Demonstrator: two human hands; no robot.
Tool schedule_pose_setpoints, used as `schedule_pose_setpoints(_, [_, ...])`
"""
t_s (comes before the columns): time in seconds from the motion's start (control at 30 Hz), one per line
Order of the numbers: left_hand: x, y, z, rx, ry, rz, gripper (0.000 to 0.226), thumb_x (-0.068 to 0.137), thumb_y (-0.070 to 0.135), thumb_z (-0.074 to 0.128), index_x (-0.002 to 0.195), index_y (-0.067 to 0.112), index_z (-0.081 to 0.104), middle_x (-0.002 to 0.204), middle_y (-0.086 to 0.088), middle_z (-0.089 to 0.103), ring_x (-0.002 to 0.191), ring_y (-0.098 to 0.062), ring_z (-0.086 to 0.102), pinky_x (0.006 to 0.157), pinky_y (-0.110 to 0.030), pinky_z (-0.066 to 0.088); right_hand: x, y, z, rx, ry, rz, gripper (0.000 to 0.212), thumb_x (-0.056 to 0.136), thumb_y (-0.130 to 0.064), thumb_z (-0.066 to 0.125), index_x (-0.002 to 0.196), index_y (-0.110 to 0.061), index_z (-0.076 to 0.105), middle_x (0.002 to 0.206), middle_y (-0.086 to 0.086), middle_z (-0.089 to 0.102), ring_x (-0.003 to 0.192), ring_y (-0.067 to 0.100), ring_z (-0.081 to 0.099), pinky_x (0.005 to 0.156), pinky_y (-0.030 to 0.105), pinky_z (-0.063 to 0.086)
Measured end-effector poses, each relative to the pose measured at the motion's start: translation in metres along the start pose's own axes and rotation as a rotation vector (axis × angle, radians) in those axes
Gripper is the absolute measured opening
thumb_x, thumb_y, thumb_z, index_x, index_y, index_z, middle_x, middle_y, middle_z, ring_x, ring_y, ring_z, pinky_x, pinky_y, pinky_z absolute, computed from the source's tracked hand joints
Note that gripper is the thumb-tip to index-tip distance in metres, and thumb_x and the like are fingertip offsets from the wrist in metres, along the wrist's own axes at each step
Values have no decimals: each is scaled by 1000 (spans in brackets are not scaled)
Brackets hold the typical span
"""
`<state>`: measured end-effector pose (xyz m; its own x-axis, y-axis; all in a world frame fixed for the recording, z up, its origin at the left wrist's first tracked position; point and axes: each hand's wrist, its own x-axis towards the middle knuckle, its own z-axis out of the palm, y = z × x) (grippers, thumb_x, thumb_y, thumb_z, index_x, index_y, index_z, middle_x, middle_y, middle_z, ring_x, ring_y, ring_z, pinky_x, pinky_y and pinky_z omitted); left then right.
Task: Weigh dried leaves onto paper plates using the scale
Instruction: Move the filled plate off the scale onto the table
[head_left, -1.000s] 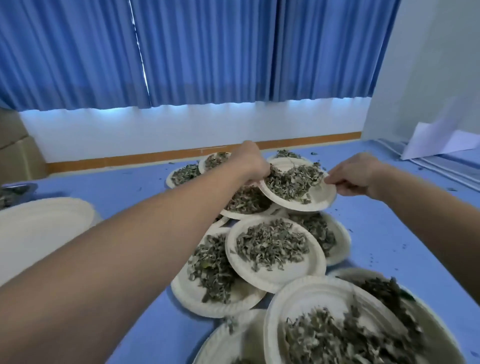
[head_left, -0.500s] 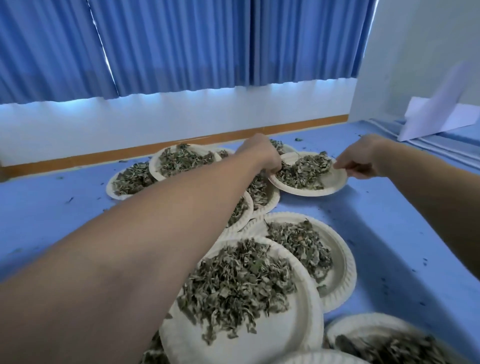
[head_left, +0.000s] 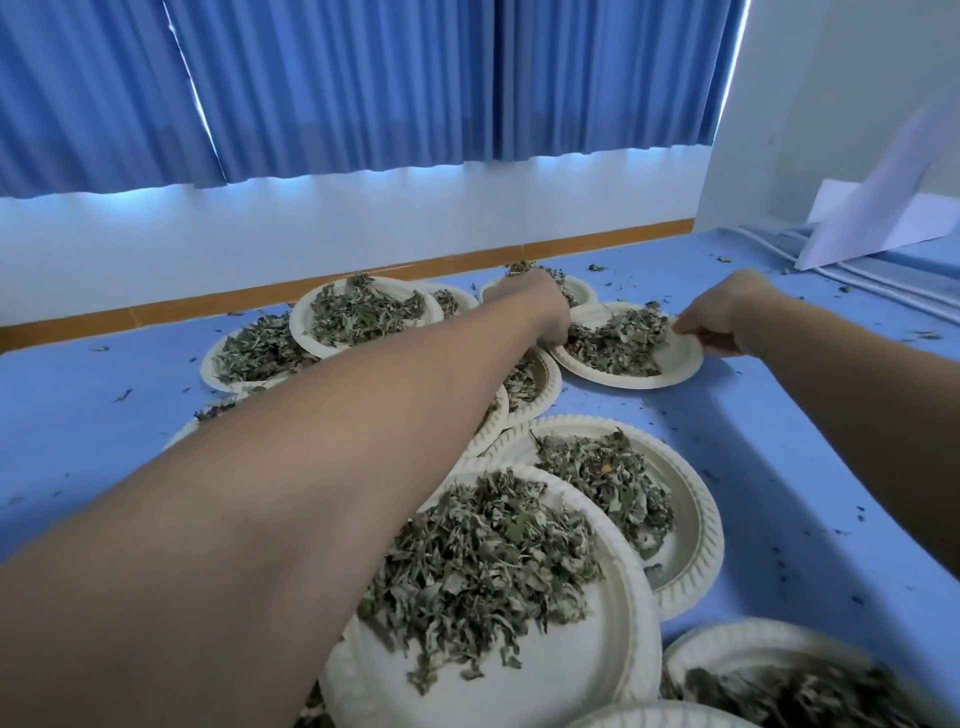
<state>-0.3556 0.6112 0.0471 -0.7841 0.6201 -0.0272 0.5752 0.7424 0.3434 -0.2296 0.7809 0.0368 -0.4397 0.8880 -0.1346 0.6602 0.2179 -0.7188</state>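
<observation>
A paper plate (head_left: 680, 358) heaped with dried leaves (head_left: 615, 338) lies on the blue table far ahead of me. My left hand (head_left: 540, 312) grips its left rim, fingers curled under and hidden behind the knuckles. My right hand (head_left: 719, 322) pinches its right rim. Several more paper plates of leaves lie overlapping between me and that plate, the nearest (head_left: 587, 670) partly under my left forearm. No scale is in view.
The blue table (head_left: 810, 519) is strewn with leaf crumbs. A wooden edge strip (head_left: 208, 301) runs along its far side under a white wall and blue curtains. White paper sheets (head_left: 883, 218) lean at the far right beside ridged trim.
Both hands carried the leaf plate forward and to the right, down onto the table beside the far plates. My view tilted and moved closer, so the near plates look larger.
</observation>
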Motion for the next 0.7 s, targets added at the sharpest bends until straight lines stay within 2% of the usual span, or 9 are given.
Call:
schedule_pose_setpoints(0.1, [-9, -1, 1, 24, 41, 4, 36, 88, 20, 71, 120, 7, 61, 93, -4, 59, 75, -18, 54, 56, -28, 41, -6, 1, 0, 4, -40, -10, 23, 91, -5, 73, 76, -4, 55, 73, 16, 58, 52, 25, 51, 48, 30, 50])
schedule_pose_setpoints(0.13, [-13, -2, -1, 7, 57, 7, 37, 88, 16, 69, 123, 6, 61, 100, -8, 64, 84, -20, 60, 58, -30, 45, -9, 1, 0, -6, -46, -14, 19, 92, -5, 71, 80, -5, 56, 77, 17, 60, 52, 25, 51, 51, 31, 49])
schedule_pose_setpoints(0.2, [-23, -8, -8, -51, 111, 19, 40, 88, 10, 64, 128, 3, 61, 124, -16, 65, 113, -32, 62, 75, -42, 54, -18, 0, -3, -28, -37, -25, 17, 94, -7, 66, 83, -5, 54, 80, 18, 60, 56, 26, 51, 58, 33, 47])
schedule_pose_setpoints(0.27, [-37, -17, -21, -103, 171, 34, 34, 89, 7, 61, 122, 0, 64, 126, -20, 65, 120, -37, 60, 86, -47, 55, -26, -4, -7, -70, 4, -63, 25, 97, -8, 62, 75, -3, 51, 80, 19, 59, 67, 30, 53, 69, 39, 49])
schedule_pose_setpoints(0.33, [-55, -30, -36, -161, 198, 42, 23, 92, 5, 58, 112, 0, 69, 114, -18, 69, 111, -38, 64, 81, -47, 56, -41, -13, -10, -90, 29, -108, 29, 96, -7, 59, 70, -3, 49, 79, 19, 59, 73, 32, 53, 76, 42, 50])
schedule_pose_setpoints(0.43, [-90, -56, -62, -227, 207, 47, 16, 93, 3, 60, 103, 0, 74, 102, -12, 71, 91, -29, 67, 82, -46, 59, -78, -39, -8, -147, 42, -232, 29, 94, -3, 56, 66, -7, 47, 71, 14, 54, 68, 30, 49, 72, 42, 46])
schedule_pose_setpoints(0.53, [-141, -85, -93, -220, 256, 56, 11, 91, 8, 70, 96, 2, 78, 88, -8, 72, 75, -22, 65, 68, -40, 59, -138, -78, 3, -169, -19, -402, 8, 92, -8, 61, 87, -2, 63, 88, 16, 62, 81, 32, 57, 79, 40, 50])
schedule_pose_setpoints(0.6, [-177, -108, -113, -202, 286, 53, 10, 90, 11, 71, 89, 6, 79, 86, -8, 73, 77, -23, 68, 67, -37, 60, -186, -100, 16, -148, -52, -517, 12, 91, -12, 65, 96, -2, 68, 96, 18, 65, 85, 28, 58, 79, 36, 49])
schedule_pose_setpoints(0.7, [-231, -148, -137, -180, 350, 17, 19, 91, 13, 66, 74, 13, 74, 87, -9, 74, 86, -26, 68, 73, -35, 56, -272, -122, 47, -91, -129, -768, 18, 91, -14, 68, 77, -3, 72, 74, 17, 67, 66, 22, 53, 63, 27, 45])
